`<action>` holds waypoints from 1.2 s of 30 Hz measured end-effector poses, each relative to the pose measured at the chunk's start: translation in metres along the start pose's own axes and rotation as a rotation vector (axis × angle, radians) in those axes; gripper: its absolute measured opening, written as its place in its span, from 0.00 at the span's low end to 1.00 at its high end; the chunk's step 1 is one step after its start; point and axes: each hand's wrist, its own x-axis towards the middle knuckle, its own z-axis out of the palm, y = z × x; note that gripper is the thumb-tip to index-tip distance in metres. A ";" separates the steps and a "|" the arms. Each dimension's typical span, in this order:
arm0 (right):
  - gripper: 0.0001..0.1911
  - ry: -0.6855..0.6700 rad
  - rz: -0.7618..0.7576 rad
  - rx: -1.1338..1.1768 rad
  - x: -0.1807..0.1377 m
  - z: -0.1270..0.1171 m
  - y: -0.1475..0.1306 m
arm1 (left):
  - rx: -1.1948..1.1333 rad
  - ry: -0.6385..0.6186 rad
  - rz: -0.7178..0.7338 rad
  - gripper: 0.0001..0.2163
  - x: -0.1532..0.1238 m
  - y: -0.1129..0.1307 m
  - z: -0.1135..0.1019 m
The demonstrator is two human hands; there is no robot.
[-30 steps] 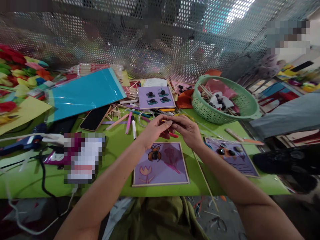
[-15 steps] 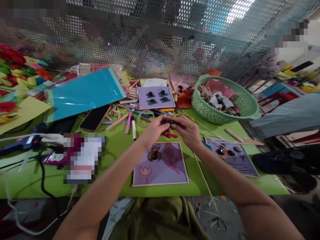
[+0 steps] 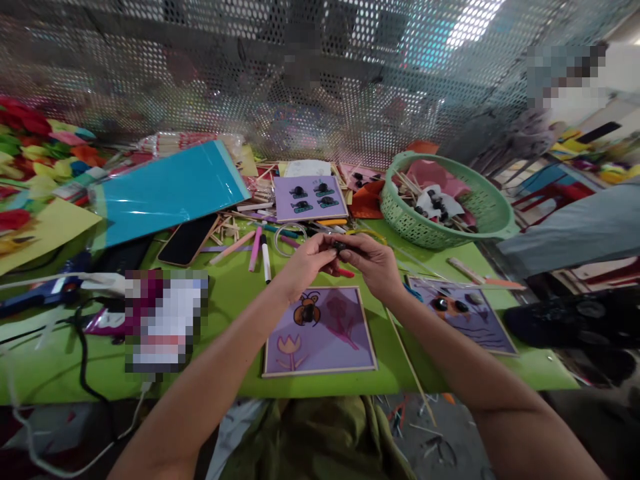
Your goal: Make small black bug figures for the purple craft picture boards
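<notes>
Both hands meet above the far edge of a framed purple picture (image 3: pixel 320 353), pinching a small dark, stone-like piece (image 3: pixel 339 246) between their fingertips. My left hand (image 3: pixel 315 261) is closed on its left side, my right hand (image 3: pixel 369 261) on its right. Below them the picture carries a bee drawing with a dark lump (image 3: pixel 308 311) on it, a tulip and a pink flower. A red pen-like thing (image 3: pixel 346 273) shows just under the fingers, partly hidden. Behind the hands lies a purple card (image 3: pixel 310 199) with several dark pieces on green drawings.
A green plastic basket (image 3: pixel 400 223) with sticks and dark pieces stands at the back right. Another framed picture (image 3: pixel 490 327) lies to the right. Markers (image 3: pixel 265 260), a phone (image 3: pixel 187 241), a blue sheet (image 3: pixel 170 190), a glue gun (image 3: pixel 45 293) and cables occupy the left.
Both hands stay together, and the dark piece shows a little more between the fingertips. The whole view has shifted slightly; the things on the table lie as before.
</notes>
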 end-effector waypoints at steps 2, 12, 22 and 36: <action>0.12 -0.003 0.012 0.033 0.001 0.000 -0.001 | 0.023 -0.002 0.014 0.03 0.000 0.000 0.000; 0.15 -0.011 0.076 0.167 0.001 0.002 0.002 | 0.079 0.006 0.042 0.04 0.002 -0.002 0.000; 0.21 -0.060 0.122 0.235 0.001 0.002 0.002 | 0.038 0.007 0.062 0.05 0.004 -0.002 0.000; 0.08 -0.021 -0.146 -0.262 -0.004 -0.008 -0.015 | 0.138 0.035 0.027 0.08 0.006 0.001 -0.006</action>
